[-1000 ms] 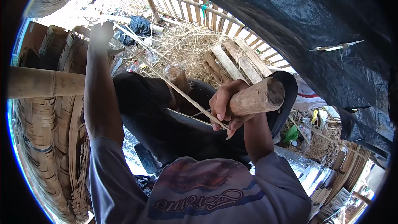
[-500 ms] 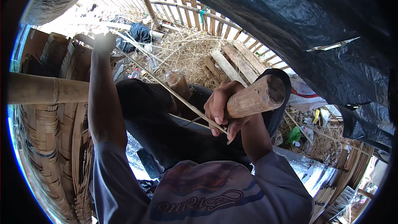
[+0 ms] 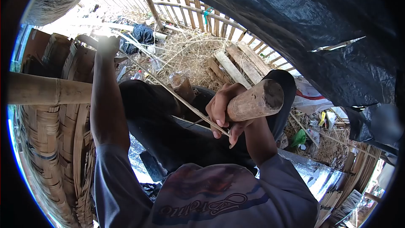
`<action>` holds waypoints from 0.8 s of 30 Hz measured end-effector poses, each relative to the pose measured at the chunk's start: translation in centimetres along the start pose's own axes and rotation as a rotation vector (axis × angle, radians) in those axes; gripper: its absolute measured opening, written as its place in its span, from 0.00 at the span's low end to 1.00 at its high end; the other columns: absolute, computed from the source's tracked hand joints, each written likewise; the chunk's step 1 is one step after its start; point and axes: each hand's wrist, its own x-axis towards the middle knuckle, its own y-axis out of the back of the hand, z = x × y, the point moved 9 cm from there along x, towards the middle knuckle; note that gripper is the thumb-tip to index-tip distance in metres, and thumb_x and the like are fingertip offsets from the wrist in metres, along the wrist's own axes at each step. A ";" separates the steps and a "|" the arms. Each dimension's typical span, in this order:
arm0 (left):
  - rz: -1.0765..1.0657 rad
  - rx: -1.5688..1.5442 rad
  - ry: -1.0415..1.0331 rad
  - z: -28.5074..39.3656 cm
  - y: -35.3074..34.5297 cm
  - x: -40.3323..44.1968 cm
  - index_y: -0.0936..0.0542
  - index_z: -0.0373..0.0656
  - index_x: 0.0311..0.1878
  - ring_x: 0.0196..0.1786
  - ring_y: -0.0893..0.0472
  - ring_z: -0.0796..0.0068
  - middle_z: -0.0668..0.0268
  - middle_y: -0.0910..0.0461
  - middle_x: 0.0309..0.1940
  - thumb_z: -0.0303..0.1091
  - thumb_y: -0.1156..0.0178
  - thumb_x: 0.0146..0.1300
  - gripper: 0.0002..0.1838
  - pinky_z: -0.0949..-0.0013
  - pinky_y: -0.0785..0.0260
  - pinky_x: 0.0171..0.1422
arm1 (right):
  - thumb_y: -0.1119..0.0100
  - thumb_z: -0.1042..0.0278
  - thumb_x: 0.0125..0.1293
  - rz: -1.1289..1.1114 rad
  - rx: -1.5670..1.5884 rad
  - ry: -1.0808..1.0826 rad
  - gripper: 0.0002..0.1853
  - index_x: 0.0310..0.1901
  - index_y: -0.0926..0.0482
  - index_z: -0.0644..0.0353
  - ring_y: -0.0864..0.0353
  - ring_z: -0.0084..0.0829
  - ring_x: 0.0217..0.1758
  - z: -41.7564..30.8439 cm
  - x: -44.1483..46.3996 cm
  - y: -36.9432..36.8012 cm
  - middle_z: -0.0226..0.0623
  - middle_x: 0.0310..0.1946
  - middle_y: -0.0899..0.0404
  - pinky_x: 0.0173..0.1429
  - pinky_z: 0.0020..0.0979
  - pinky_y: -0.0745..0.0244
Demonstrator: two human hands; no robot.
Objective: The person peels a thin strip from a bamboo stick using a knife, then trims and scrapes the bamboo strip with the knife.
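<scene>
Wrapped round a thick wooden handle (image 3: 255, 100), my right hand (image 3: 225, 112) is closed, and its fingertips also pinch the near end of a long thin bamboo strip (image 3: 181, 99). A thin dark blade shows just left of these fingers. The strip slants up and left toward my left hand (image 3: 108, 45), stretched far out at the upper left. Bright glare washes out that hand, so its fingers and any hold on the strip cannot be made out. Below the strip lie my legs in dark trousers (image 3: 156, 122).
Woven bamboo (image 3: 44, 143) and a thick bamboo pole (image 3: 50, 91) stand at the left. Ahead are dry straw (image 3: 194, 55), wooden planks (image 3: 242, 65) and an upright wooden stump (image 3: 181, 85). Black plastic sheeting (image 3: 303, 12) hangs at the upper right, before a slatted fence (image 3: 206, 19).
My left hand has shifted slightly right and down. My right hand and the handle have moved slightly left, with the strip's near end still between the fingers.
</scene>
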 end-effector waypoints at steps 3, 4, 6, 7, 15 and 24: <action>0.047 -0.008 0.001 -0.1 0.3 -0.5 0.38 0.40 0.24 0.18 0.47 0.76 0.69 0.44 0.19 0.23 0.61 0.54 0.05 0.74 0.52 0.18 | 0.23 0.69 0.45 0.020 0.004 0.047 0.20 0.32 0.26 0.67 0.28 0.23 0.23 -0.3 0.1 0.2 0.31 0.17 0.31 0.29 0.30 0.17; 0.064 -0.012 0.004 -0.2 0.4 -0.7 0.38 0.40 0.24 0.17 0.47 0.76 0.69 0.44 0.19 0.23 0.61 0.54 0.05 0.74 0.52 0.18 | 0.23 0.69 0.45 0.014 0.001 0.048 0.20 0.32 0.26 0.67 0.28 0.23 0.23 -0.3 0.1 0.2 0.31 0.17 0.31 0.29 0.30 0.17; 0.101 -0.031 0.011 -0.2 0.4 -1.2 0.38 0.40 0.24 0.17 0.47 0.76 0.69 0.43 0.19 0.24 0.61 0.54 0.05 0.74 0.52 0.18 | 0.22 0.66 0.45 0.027 -0.032 0.042 0.21 0.32 0.26 0.66 0.24 0.25 0.23 -0.5 0.0 0.4 0.30 0.18 0.30 0.26 0.26 0.20; 0.120 -0.045 0.016 -0.4 0.6 -1.7 0.38 0.40 0.24 0.17 0.47 0.76 0.69 0.43 0.19 0.24 0.61 0.54 0.05 0.74 0.52 0.18 | 0.22 0.66 0.45 0.010 -0.034 0.044 0.21 0.32 0.26 0.66 0.24 0.25 0.23 -0.8 0.0 0.5 0.30 0.18 0.30 0.26 0.26 0.20; -0.082 -0.164 -0.016 -1.0 -0.8 -2.0 0.36 0.37 0.30 0.17 0.45 0.77 0.67 0.41 0.19 0.23 0.63 0.54 0.05 0.77 0.50 0.17 | 0.28 0.80 0.47 0.156 0.062 0.052 0.15 0.33 0.27 0.69 0.20 0.32 0.28 -2.9 -1.2 2.7 0.36 0.18 0.29 0.28 0.29 0.24; -0.189 -0.197 -0.137 -1.1 -5.8 -4.9 0.30 0.38 0.46 0.22 0.37 0.82 0.68 0.33 0.24 0.44 0.65 0.76 0.20 0.81 0.39 0.23 | 0.26 0.78 0.47 0.309 -0.470 -0.452 0.17 0.37 0.24 0.63 0.19 0.23 0.34 -1.3 -3.4 5.3 0.34 0.30 0.20 0.35 0.24 0.25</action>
